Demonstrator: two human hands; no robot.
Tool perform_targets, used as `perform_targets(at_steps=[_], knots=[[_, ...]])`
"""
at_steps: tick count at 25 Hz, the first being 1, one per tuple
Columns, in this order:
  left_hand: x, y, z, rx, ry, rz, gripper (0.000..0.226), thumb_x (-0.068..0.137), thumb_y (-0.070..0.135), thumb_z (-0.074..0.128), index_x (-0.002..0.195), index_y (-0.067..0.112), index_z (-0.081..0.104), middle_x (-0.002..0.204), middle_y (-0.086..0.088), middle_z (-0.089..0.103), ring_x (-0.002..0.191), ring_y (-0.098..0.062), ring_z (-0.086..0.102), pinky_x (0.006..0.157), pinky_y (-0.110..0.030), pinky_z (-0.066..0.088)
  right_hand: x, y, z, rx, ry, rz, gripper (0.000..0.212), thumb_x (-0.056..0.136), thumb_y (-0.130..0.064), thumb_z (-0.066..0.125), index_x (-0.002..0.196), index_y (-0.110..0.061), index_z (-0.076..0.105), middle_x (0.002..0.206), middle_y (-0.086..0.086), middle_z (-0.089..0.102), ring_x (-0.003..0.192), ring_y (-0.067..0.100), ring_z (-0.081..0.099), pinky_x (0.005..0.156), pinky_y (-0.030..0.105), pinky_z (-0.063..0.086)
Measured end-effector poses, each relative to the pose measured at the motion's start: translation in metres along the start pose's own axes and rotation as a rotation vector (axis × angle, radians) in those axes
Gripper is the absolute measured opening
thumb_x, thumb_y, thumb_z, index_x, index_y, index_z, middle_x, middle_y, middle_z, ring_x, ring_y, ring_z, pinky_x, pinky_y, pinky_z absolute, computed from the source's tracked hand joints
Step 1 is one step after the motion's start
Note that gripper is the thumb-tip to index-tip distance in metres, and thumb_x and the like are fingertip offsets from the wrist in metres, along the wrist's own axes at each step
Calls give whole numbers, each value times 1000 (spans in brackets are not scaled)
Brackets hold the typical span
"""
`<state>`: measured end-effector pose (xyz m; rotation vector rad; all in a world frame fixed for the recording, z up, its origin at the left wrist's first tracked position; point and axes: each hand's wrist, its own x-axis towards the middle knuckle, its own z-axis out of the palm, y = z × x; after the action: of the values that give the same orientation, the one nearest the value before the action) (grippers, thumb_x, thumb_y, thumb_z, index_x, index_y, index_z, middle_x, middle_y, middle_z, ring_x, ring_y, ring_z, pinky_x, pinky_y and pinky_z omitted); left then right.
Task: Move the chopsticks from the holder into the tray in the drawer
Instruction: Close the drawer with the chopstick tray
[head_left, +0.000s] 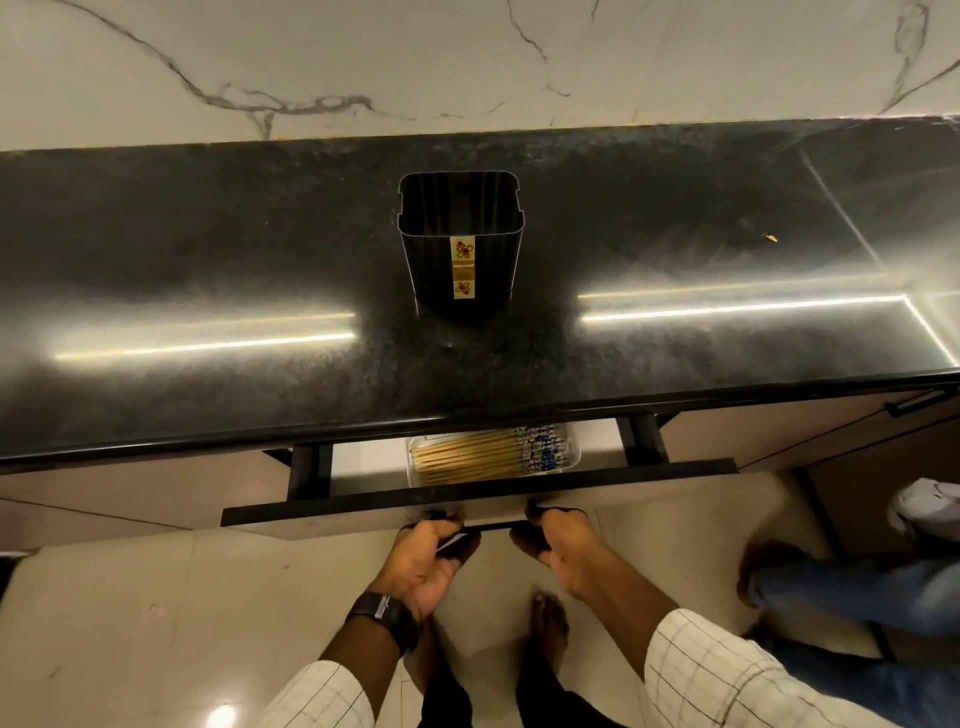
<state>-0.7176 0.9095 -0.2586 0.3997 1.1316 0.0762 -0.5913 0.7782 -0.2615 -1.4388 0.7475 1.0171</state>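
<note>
Black polished counter (208, 270) fills the head view, with a veined marble wall (363, 52) behind it and pale floor tiles below. The holder (460, 260), a dark square tub with a gold sticker, stands upright mid-counter, and as far as its open mouth shows it looks empty.

Under the counter's front edge the drawer (649, 475) stands partly open. A clear tray (574, 447) sits in it just behind the drawer front. The chopsticks (467, 457) lie flat in the tray as a bundle. Their long axis runs left to right, parallel to the drawer front, with the plain wooden ends to the left and the patterned ends to the right.

Both hands are on the drawer front, directly below the tray and close together. The left hand (426, 561), with a watch (382, 613) on its wrist, and the right hand (558, 551) each curl their fingers under the lower lip of the front. The fingertips are blurred and partly hidden, so how exactly they grip cannot be told.

The transfer looks done, and what seems left is to slide the drawer away from the body. The bundle lies crosswise and low, so it should pass under the overhanging counter edge. Another person's leg (857, 587) stands well to the right, out of the drawer's path.
</note>
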Motion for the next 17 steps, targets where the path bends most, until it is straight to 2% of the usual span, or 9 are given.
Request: perform_targets(at_steps=[3,7,11,13,17], knots=[[11,0,10,-85,-3,30,38,97,-12,50,132,2,59,136,-24,62,130,-38,56,113,-53,43,8,-6,6,80,-32,-20,29,99,6,60,128,2,58,130,26,63,121,39,63,92,44,58],[24,4,25,-151,5,78,35,98,-9,53,129,3,62,134,-21,65,124,-36,60,111,-50,46,19,-13,15,144,-55,-23,30,100,6,56,130,0,59,132,23,63,119,36,63,104,47,55],[34,15,41,-190,42,128,45,99,-10,49,141,5,55,139,-19,61,129,-33,58,111,-51,45,23,-24,23,195,-84,-18,34,102,6,51,135,-2,60,125,21,66,115,34,64,97,43,55],[39,20,48,-211,61,137,48,99,-12,46,144,5,52,140,-20,59,131,-34,55,111,-52,44,22,-31,24,197,-102,-23,37,103,6,50,138,-4,59,120,20,67,119,36,63,100,45,54],[41,25,55,-220,49,134,49,97,-13,50,142,5,54,137,-20,59,132,-38,53,110,-52,45,11,-35,18,142,-176,-70,47,103,6,50,147,-11,52,138,21,61,132,38,57,114,51,45]])
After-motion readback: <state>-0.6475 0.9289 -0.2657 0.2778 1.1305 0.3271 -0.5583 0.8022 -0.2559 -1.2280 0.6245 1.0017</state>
